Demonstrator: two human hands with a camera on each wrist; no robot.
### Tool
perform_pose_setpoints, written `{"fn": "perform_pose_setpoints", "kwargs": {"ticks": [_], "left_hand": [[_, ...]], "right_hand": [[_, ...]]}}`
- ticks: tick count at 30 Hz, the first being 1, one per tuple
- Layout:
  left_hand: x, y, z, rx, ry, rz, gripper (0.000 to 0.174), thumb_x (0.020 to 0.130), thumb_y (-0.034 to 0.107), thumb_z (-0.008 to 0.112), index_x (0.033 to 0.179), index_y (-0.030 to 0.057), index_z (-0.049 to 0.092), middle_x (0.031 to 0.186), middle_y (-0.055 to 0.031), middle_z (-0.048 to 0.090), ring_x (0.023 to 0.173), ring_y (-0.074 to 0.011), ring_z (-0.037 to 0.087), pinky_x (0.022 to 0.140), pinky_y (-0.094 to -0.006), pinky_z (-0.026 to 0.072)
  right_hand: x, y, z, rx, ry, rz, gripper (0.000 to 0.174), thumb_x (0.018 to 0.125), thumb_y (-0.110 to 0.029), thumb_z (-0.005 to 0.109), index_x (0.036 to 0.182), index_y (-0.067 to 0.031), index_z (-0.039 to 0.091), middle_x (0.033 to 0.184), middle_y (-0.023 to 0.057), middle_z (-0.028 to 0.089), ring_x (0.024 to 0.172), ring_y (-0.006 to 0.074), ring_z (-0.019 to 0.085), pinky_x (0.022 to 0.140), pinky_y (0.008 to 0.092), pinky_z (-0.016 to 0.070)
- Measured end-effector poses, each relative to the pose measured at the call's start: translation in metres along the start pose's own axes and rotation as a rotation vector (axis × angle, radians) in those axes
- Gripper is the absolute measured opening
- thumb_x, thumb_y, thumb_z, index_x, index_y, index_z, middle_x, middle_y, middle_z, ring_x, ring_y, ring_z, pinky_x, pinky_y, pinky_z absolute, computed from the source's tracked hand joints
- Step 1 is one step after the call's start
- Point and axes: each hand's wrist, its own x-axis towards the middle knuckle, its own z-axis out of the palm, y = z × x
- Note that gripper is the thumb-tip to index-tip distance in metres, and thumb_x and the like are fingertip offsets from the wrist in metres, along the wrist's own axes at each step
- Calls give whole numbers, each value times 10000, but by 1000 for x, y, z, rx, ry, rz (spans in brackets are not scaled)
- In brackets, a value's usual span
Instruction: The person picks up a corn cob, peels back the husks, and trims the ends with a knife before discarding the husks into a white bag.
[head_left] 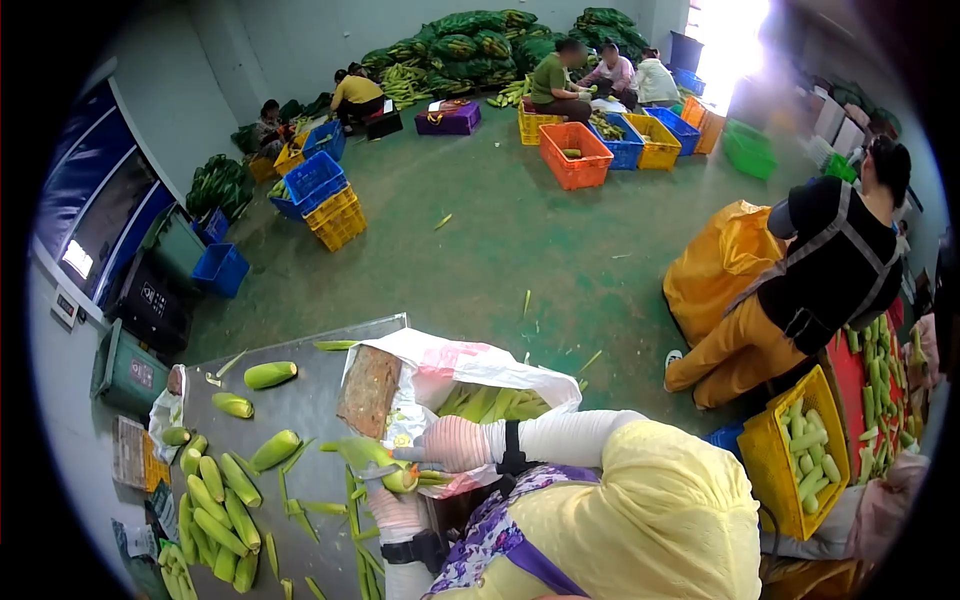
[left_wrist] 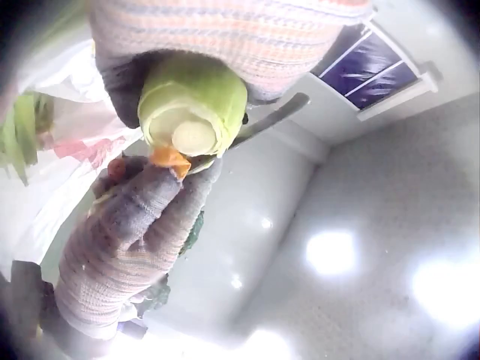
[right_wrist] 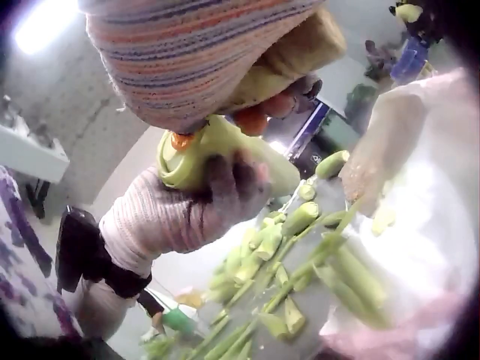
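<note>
Both hands wear striped knit gloves and meet over the metal table's near edge. My left hand point(head_left: 396, 512) grips an ear of corn point(left_wrist: 193, 105) in green husk, its pale cut base facing my right hand. Curled close against that base, my right hand point(head_left: 455, 443) holds a knife point(left_wrist: 276, 118); its narrow grey blade sticks out past the ear in the left wrist view. Bright orange bits point(left_wrist: 171, 160) show at the right fingers, by the ear's base. The knife's handle is mostly hidden by the glove.
Trimmed husked ears point(head_left: 215, 510) and loose leaves cover the left of the metal table point(head_left: 330, 400). Ahead, a white bag point(head_left: 545, 380) of husks sits beside a brown block point(head_left: 368, 392). A yellow crate point(head_left: 815, 375) of corn and a standing person point(head_left: 840, 240) are at right.
</note>
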Motion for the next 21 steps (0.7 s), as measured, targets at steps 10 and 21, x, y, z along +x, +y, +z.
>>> {"fn": "perform_pose_setpoints", "kwargs": {"ticks": [10, 21], "left_hand": [[-52, 2, -131, -447, -440, -665, 741, 929, 488, 629, 1441, 1, 407, 1235, -291, 575, 930, -398, 683, 720, -453, 586], [-57, -16, -106, -491, -477, -280, 744, 861, 359, 723, 1430, -8, 414, 1278, -209, 568, 1120, -368, 603, 963, -530, 523]], "right_hand": [[-26, 101, 20, -23, -95, 570, 413, 991, -387, 490, 1308, -127, 536, 1115, 199, 669, 992, 402, 651, 864, 462, 515], [-22, 54, 64, 678, -138, 512, 694, 908, -505, 626, 1415, -48, 502, 1227, 242, 649, 1111, 336, 650, 926, 385, 504]]}}
